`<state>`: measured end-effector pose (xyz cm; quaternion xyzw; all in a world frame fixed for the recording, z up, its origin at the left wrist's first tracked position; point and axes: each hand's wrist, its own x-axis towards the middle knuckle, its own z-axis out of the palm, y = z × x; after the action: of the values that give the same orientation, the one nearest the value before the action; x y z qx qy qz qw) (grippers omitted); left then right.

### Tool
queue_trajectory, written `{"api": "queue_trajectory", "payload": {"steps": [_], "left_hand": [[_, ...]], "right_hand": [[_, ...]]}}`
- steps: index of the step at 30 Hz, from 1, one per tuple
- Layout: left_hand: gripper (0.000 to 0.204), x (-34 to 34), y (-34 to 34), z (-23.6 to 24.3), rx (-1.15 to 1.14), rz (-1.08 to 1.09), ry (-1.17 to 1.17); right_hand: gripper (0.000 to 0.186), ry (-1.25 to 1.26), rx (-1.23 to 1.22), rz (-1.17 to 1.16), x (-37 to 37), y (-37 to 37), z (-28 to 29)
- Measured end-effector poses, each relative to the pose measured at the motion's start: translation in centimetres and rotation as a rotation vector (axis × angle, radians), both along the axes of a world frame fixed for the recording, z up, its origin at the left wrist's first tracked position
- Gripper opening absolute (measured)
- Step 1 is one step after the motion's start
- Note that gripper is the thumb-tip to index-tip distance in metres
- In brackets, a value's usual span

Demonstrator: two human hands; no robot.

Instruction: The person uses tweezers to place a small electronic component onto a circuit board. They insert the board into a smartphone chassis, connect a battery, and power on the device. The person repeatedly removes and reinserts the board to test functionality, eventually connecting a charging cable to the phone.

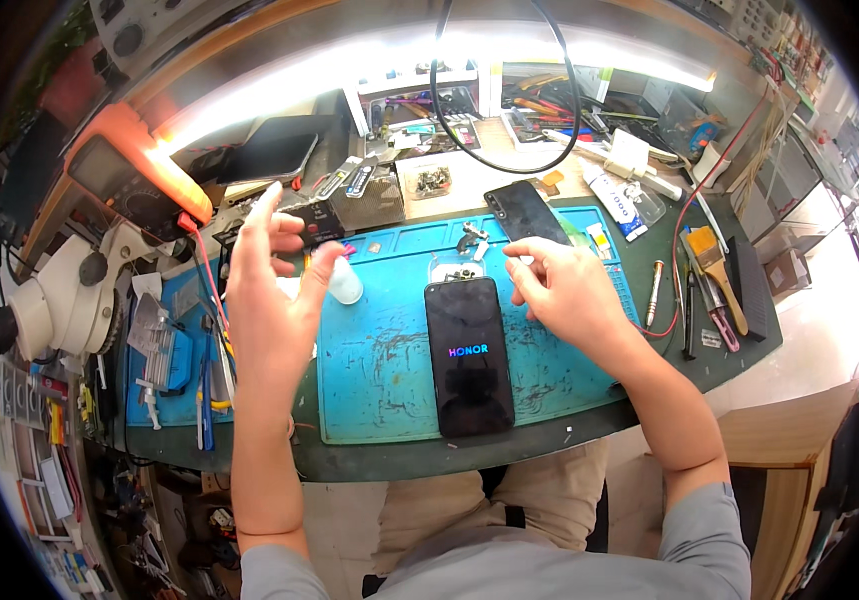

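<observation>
A black smartphone (469,385) lies upright on the blue mat (374,385), its screen lit with a small coloured logo. My left hand (274,255) is raised over the mat's left side, fingers spread, with nothing in it. Beside its thumb stands a small whitish translucent bottle (346,283). My right hand (561,288) hovers just right of the phone's top edge. Its fingers are bent but apart, and I see nothing between them. Behind the phone sits a small clear tray (457,268) of tiny parts. A second dark phone (524,212) lies beyond my right hand.
An orange multimeter (134,165) and a white microscope (64,295) stand at left. Pliers and tweezers (211,390) lie near my left forearm. On the right are a brush (714,270), screwdrivers and a white-blue tube (616,203). A black cable loop (436,90) hangs overhead.
</observation>
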<state>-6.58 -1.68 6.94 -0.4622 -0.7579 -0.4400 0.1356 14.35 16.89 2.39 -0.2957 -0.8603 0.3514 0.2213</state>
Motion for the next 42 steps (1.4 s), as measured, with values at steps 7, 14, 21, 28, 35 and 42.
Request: {"api": "queue_trajectory", "payload": {"steps": [7, 14, 21, 28, 35, 42], "left_hand": [[0.028, 4.1, -0.6, -2.1, -0.618, -0.36, -0.436], [0.029, 4.2, 0.9, -3.2, -0.613, -0.439, -0.719], [0.023, 4.0, 0.5, -2.1, -0.458, -0.462, -0.926], [0.02, 3.9, 0.4, -1.6, -0.365, -0.466, -0.837], [0.039, 3.4, -0.1, -1.1, -0.102, -0.693, -0.629], [0.107, 2.8, 0.6, -0.2, -0.187, -1.001, -0.086]], "right_hand": [[0.045, -0.145, -0.351, 0.154, -0.3, -0.4, 0.6], [0.052, -0.117, -0.466, 0.181, 0.1, -0.5, -0.3], [0.039, 0.032, -0.873, 0.284, 0.2, -0.3, 1.2], [0.03, 0.176, -0.879, 0.32, 0.5, -0.7, 1.0], [0.02, 0.527, -0.408, 0.422, 2.0, -1.3, 2.5], [0.019, 0.81, 0.346, 0.73, 1.9, -1.7, 3.8]]}}
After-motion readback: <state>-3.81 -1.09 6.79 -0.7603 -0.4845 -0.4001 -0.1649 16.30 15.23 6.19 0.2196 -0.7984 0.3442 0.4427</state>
